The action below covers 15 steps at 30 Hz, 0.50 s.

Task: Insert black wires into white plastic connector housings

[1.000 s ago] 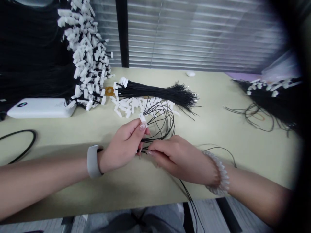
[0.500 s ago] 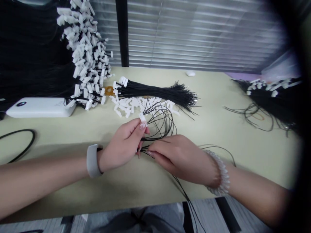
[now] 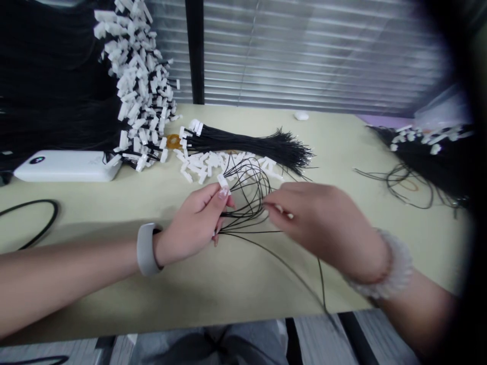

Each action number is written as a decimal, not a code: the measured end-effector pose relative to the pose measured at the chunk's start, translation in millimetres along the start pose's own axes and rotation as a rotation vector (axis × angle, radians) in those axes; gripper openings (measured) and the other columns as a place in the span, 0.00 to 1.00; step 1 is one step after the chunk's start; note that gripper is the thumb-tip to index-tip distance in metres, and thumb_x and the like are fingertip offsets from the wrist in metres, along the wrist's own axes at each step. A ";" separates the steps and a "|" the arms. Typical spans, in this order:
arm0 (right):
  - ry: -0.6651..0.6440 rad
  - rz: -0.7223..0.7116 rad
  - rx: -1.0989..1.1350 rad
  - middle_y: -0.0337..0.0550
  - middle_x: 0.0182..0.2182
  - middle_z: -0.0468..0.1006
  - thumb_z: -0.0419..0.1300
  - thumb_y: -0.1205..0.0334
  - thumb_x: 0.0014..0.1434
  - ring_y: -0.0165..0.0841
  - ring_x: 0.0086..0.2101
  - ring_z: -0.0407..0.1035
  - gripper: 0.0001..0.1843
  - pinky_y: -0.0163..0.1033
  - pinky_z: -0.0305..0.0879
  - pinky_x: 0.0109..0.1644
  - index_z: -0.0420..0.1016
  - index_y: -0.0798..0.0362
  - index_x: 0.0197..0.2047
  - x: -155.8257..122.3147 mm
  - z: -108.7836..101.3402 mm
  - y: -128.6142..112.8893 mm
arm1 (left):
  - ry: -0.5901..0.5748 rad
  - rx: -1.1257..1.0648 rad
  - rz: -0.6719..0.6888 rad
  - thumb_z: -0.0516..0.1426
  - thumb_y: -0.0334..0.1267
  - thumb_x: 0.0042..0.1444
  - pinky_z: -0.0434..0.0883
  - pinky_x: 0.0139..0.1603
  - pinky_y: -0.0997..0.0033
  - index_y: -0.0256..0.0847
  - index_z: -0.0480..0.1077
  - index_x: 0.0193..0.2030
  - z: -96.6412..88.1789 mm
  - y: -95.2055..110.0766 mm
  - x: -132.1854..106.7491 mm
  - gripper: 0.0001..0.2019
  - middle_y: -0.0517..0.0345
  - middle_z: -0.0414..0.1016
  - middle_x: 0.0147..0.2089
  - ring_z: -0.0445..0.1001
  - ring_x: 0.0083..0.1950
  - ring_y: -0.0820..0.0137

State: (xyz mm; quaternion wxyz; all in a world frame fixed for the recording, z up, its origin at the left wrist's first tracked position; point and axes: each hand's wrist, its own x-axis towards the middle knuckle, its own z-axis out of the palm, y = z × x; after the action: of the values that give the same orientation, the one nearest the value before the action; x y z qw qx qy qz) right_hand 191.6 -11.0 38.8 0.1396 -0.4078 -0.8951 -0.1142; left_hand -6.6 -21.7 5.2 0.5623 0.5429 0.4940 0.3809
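My left hand (image 3: 198,215) is closed on a white connector (image 3: 222,181) with thin black wires (image 3: 253,210) running from it. Those wires bend round in loops to the right of the fingers, and a few trail toward the front edge. Thumb and index finger of my right hand (image 3: 304,218) pinch at the right side of the wire loops; the hand is slightly blurred. Just behind the loops lies a scatter of loose white connector pieces (image 3: 211,163).
A bundle of black wires (image 3: 247,142) with white ends lies behind. At left are a large heap of white-tipped wires (image 3: 140,86), a white power bank (image 3: 68,166) and a black cable (image 3: 53,218). More wires (image 3: 426,167) lie at right. Blinds (image 3: 304,56) stand behind the table.
My right hand has moved right and slightly up, away from my left fingers, and the wires between them are spread out more. My left hand stays where it was, holding the connector.
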 end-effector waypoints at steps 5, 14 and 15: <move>0.410 0.406 0.204 0.40 0.22 0.74 0.58 0.64 0.51 0.27 0.22 0.65 0.08 0.36 0.62 0.29 0.77 0.51 0.35 2.5 -8.8 48.6 | 0.012 -0.039 -0.042 0.47 0.51 0.56 0.62 0.13 0.82 0.41 0.61 0.30 -0.1 2.0 0.7 0.15 0.65 0.54 0.23 0.54 0.18 0.79; 0.720 0.483 1.180 0.40 0.28 0.70 0.56 0.66 0.56 0.24 0.22 0.63 0.12 0.35 0.63 0.26 0.71 0.49 0.44 7.2 -10.8 63.8 | -0.027 -0.048 -0.045 0.47 0.50 0.57 0.61 0.13 0.83 0.40 0.61 0.30 -1.0 1.2 -0.5 0.15 0.65 0.54 0.24 0.55 0.18 0.81; 0.640 0.473 1.191 0.37 0.24 0.68 0.56 0.66 0.56 0.24 0.19 0.62 0.16 0.33 0.61 0.23 0.67 0.47 0.48 7.0 -9.2 59.4 | -0.031 -0.047 -0.047 0.47 0.50 0.57 0.61 0.13 0.83 0.40 0.61 0.31 -1.0 1.5 -0.7 0.15 0.65 0.54 0.24 0.55 0.18 0.81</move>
State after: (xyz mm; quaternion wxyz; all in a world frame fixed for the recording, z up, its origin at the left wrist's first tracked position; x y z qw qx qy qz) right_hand 233.9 29.1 55.2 0.6151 -0.3921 -0.6082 0.3130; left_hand -7.6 -22.0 6.8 0.5913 0.5236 0.4888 0.3705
